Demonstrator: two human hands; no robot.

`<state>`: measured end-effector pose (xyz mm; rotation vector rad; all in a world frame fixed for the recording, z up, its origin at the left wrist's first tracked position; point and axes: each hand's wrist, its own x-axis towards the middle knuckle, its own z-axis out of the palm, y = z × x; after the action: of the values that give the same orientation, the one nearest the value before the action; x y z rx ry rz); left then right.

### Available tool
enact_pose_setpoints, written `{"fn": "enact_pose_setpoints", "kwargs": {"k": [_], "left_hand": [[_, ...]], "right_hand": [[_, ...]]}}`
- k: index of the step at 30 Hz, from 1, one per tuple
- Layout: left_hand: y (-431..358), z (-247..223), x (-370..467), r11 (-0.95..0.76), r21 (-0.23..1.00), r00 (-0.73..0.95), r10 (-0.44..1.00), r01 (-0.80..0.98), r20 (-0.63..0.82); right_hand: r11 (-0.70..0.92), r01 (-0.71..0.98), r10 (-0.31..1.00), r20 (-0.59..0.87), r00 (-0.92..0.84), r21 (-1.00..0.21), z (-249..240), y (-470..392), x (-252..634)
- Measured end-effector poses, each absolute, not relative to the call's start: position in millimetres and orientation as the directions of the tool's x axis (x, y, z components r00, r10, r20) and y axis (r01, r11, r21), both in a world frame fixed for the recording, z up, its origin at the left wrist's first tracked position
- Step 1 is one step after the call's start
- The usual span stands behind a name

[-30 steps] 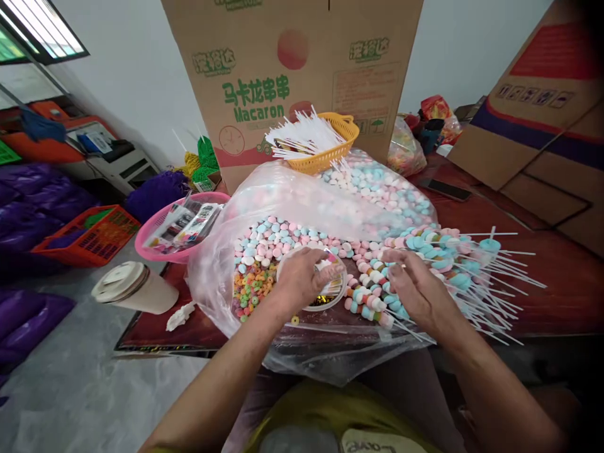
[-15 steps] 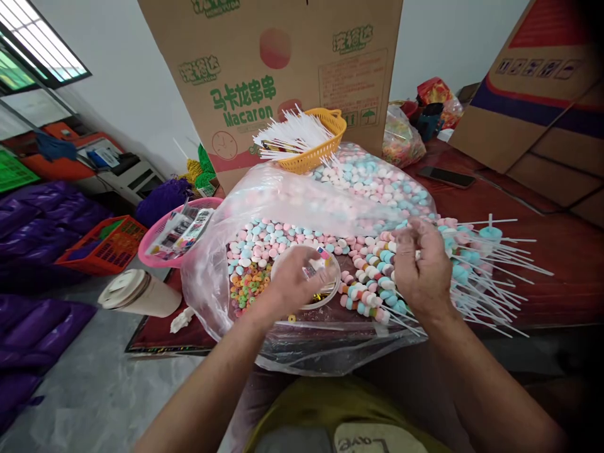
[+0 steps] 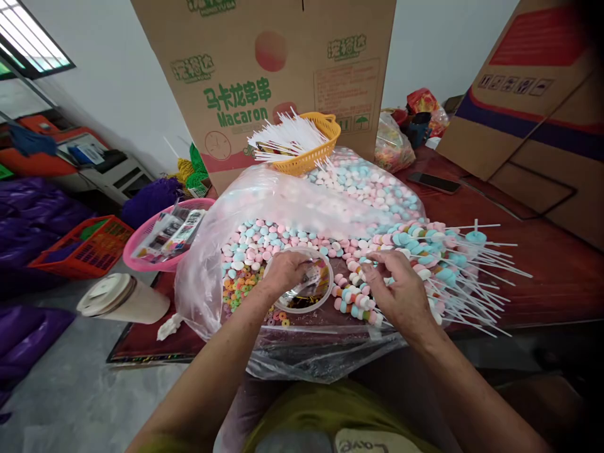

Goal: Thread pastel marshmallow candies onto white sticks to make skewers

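Observation:
My left hand (image 3: 287, 272) reaches into a round clear plastic tub (image 3: 325, 301). Its fingers are closed on the edge of a clear printed wrapper (image 3: 312, 282), with gold-coloured pieces beneath. Above the marshmallow skewers (image 3: 361, 299) to the right, my right hand (image 3: 401, 289) is held with thumb and fingers apart and nothing visible between them. Pink, white and blue marshmallows are threaded on the white sticks (image 3: 491, 302), which point right. Loose marshmallows (image 3: 255, 242) lie behind the tub, and coloured cereal rings (image 3: 240, 286) are at its left, on a clear plastic bag (image 3: 202, 277).
A yellow basket (image 3: 306, 165) of white sticks stands behind, before a large cardboard box (image 3: 292, 75). To the left are a pink basket (image 3: 136, 258) of wrappers and a lidded paper cup (image 3: 136, 301). A phone (image 3: 434, 182) lies at the right rear.
My left hand has lowered into the tub onto the wrapper. My right hand has moved left and down, its fingers spreading from a pinch. More cereal rings lie near the tub's front.

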<state>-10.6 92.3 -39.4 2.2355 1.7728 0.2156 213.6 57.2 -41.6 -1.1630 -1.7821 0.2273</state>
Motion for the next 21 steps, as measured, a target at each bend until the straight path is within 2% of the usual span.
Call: {"fn": "enact_pose_setpoints", "kwargs": {"k": [3, 6, 8, 10, 12, 13, 16, 18, 21], "left_hand": [[86, -26, -11, -0.259, 0.248, 0.267, 0.964, 0.934, 0.0], [70, -4, -5, -0.344, 0.218, 0.317, 0.936, 0.913, 0.153], [55, 13, 2, -0.493, 0.288, 0.454, 0.87, 0.821, 0.194], [40, 27, 10, -0.571, 0.433, 0.587, 0.802, 0.698, 0.111], [26, 29, 17, -0.512, 0.584, 0.616, 0.788, 0.63, 0.027], [18, 25, 21, -0.443, 0.656, 0.591, 0.807, 0.611, -0.005], [-3, -6, 32, -0.154, 0.833, 0.415, 0.904, 0.531, -0.097], [-15, -29, 39, -0.021, 0.877, 0.304, 0.942, 0.479, -0.143], [-23, -48, 45, -0.031, 0.873, 0.313, 0.939, 0.487, -0.141]], "right_hand": [[0.568, 0.589, 0.758, 0.645, -0.102, -0.575, -38, 62, 205], [0.614, 0.58, 0.713, 0.691, -0.118, -0.536, -23, 57, 204], [0.671, 0.557, 0.676, 0.712, -0.189, -0.49, -9, 50, 205], [0.737, 0.495, 0.653, 0.672, -0.35, -0.459, 2, 41, 206], [0.742, 0.468, 0.668, 0.597, -0.445, -0.48, 3, 29, 205], [0.714, 0.479, 0.698, 0.566, -0.438, -0.51, -1, 21, 204], [0.56, 0.526, 0.825, 0.491, -0.282, -0.64, -30, -3, 207], [0.447, 0.483, 0.893, 0.405, -0.196, -0.753, -51, -16, 214], [0.317, 0.362, 0.948, 0.277, -0.159, -0.877, -64, -23, 230]]}}
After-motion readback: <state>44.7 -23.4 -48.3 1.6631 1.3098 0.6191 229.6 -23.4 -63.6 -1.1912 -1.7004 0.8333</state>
